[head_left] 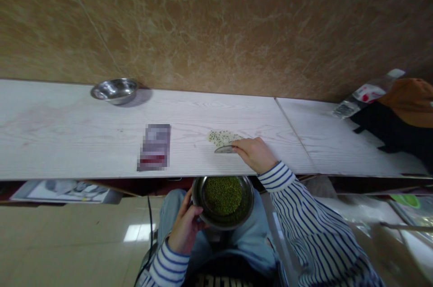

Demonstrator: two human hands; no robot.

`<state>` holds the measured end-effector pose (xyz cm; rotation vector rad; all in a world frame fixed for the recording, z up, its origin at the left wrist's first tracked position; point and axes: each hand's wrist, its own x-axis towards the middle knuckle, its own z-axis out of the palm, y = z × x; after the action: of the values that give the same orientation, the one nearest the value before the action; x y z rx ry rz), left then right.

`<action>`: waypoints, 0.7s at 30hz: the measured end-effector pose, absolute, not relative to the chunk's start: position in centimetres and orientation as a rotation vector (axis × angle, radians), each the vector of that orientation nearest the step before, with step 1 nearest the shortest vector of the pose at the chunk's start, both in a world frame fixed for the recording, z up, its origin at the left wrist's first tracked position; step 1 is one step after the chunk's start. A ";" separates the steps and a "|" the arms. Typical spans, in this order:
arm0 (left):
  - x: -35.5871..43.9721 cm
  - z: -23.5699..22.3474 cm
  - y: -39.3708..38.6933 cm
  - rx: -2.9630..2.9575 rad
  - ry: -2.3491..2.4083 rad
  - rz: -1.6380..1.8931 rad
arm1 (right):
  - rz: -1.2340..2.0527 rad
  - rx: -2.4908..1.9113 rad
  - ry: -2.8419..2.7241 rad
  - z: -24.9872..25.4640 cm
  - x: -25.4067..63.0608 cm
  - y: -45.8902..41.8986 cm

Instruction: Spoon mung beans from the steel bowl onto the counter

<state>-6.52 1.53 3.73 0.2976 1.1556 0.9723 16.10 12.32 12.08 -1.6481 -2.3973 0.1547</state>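
My left hand [186,226] grips the rim of a metal bowl [248,196] at its left side, thumb on the edge. Small green beans [223,194], like mung beans, lie in the bowl, which is over my lap just below the table's front edge. Above it, my right hand [255,154] is closed on a thin grey curved-edged scraper [223,149], held low at the tabletop. Right behind the scraper is a spread of pale grains mixed with green beans [223,136]. My right fingers cover the scraper's right end and part of the spread.
On the white table [189,111], an empty metal bowl [117,91] stands back left near the wall. A blurred-out flat rectangular thing [154,147] lies left of centre. At the right are a plastic bottle [368,93] and black and brown cloth [402,129]. Open shelf space [67,191] is under the tabletop.
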 end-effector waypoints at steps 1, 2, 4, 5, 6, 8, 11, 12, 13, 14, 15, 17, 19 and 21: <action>-6.5 3.7 1.5 0.302 1.153 0.971 | 0.143 -1.648 -2.391 12.1 16.2 12.4; -6.5 3.7 1.5 0.306 1.150 0.970 | 0.130 -1.647 -2.378 12.2 16.3 12.4; -6.4 3.7 1.3 0.308 1.148 0.971 | 0.110 -1.631 -2.340 12.2 16.6 12.2; -6.4 3.6 1.2 0.305 1.151 0.972 | 0.107 -1.618 -2.321 12.2 16.7 12.0; -6.4 3.4 1.0 0.301 1.157 0.974 | 0.111 -1.599 -2.305 12.1 16.9 11.7; -6.5 3.1 0.7 0.298 1.173 0.977 | 0.125 -1.561 -2.276 11.9 17.3 11.2; -6.5 2.4 0.1 0.299 1.195 0.948 | 0.118 -1.533 -2.222 11.6 17.6 10.4; -6.6 2.2 -0.1 0.299 1.199 0.938 | 0.107 -1.530 -2.204 11.5 17.7 10.1; -6.6 2.0 -0.3 0.297 1.199 0.931 | 0.095 -1.530 -2.190 11.5 17.8 9.9; -6.6 1.9 -0.4 0.295 1.198 0.922 | 0.083 -1.533 -2.180 11.5 17.9 9.7; -6.7 1.8 -0.5 0.294 1.199 0.916 | 0.072 -1.538 -2.171 11.5 18.1 9.4; -6.8 1.9 -0.6 0.293 1.206 0.905 | 0.047 -1.551 -2.148 11.6 18.5 9.1; -6.8 2.1 -0.6 0.301 1.214 0.896 | 0.025 -1.574 -2.127 11.5 19.1 8.7; -6.8 2.2 -0.5 0.312 1.221 0.899 | 0.013 -1.607 -2.114 11.4 19.6 8.5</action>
<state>-6.81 -0.51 2.24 0.3121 1.2213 0.8991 19.64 8.49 11.41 -1.6070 -2.1144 0.0130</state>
